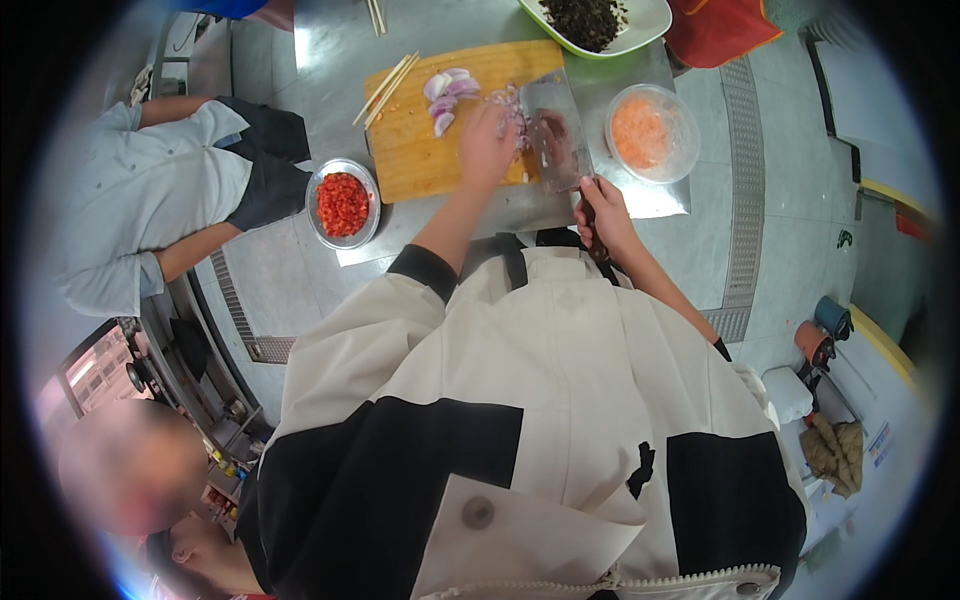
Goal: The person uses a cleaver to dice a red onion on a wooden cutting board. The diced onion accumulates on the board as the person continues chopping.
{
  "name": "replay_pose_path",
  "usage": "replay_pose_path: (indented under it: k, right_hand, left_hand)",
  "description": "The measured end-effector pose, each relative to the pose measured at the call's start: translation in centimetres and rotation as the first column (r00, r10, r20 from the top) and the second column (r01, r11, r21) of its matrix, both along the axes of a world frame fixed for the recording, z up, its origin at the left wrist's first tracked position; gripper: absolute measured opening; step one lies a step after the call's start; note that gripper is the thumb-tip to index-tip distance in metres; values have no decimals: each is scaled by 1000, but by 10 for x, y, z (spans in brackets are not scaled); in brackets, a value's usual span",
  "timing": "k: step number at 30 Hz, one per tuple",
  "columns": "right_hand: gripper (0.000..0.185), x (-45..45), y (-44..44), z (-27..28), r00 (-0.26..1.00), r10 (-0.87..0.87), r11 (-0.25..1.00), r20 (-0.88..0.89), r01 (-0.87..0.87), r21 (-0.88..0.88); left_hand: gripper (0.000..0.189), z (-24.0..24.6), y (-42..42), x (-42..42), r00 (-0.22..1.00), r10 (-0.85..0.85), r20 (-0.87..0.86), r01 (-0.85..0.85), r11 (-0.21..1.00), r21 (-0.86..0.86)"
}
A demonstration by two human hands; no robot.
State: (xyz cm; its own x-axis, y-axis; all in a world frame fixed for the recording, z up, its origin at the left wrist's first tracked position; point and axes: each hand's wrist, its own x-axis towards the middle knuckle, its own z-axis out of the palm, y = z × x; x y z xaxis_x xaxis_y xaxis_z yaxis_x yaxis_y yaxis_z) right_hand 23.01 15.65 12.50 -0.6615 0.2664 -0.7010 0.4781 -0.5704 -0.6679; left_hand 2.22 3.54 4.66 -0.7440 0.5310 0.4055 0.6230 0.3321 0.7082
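Note:
My right hand [606, 214] grips the dark handle of a Chinese cleaver [556, 135]. The broad blade lies nearly flat over the right end of a wooden cutting board [420, 176]. Chopped red onion [511, 101] is beside the blade's left edge, and a few bits cling to the metal. My left hand [486, 142] reaches over the board with its fingertips at the chopped onion; motion blur hides whether they pinch any. Larger red onion pieces [450, 88] rest to the left of that hand. Two pairs of chopsticks, or similar sticks [386, 88], lie across the board's left end.
The steel table [480, 214] holds a bowl of diced red pepper [342, 204] at left and a plastic tub of shredded orange food [643, 133] at right. A green-white bowl of dark chopped food [585, 26] stands behind. A person in a light shirt [172, 187] stands left.

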Motion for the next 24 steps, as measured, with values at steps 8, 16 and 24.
replay_pose_path:
  k: [8, 16, 24]
  right_hand:
    - [32, -1, 4, 8, 999, -34, 999, -20, 33, -13]
    - [30, 12, 14, 4, 999, -36, 998, -25, 37, 46]
    - [29, 22, 12, 0, 999, -5, 999, -31, 6, 48]
  left_hand:
    - [8, -3, 7, -16, 984, -162, -75, 152, 980, -128]
    - [13, -1, -39, 34, 967, -252, -27, 235, 931, -279]
    - [12, -24, -44, 50, 969, -227, 98, 247, 903, -351]
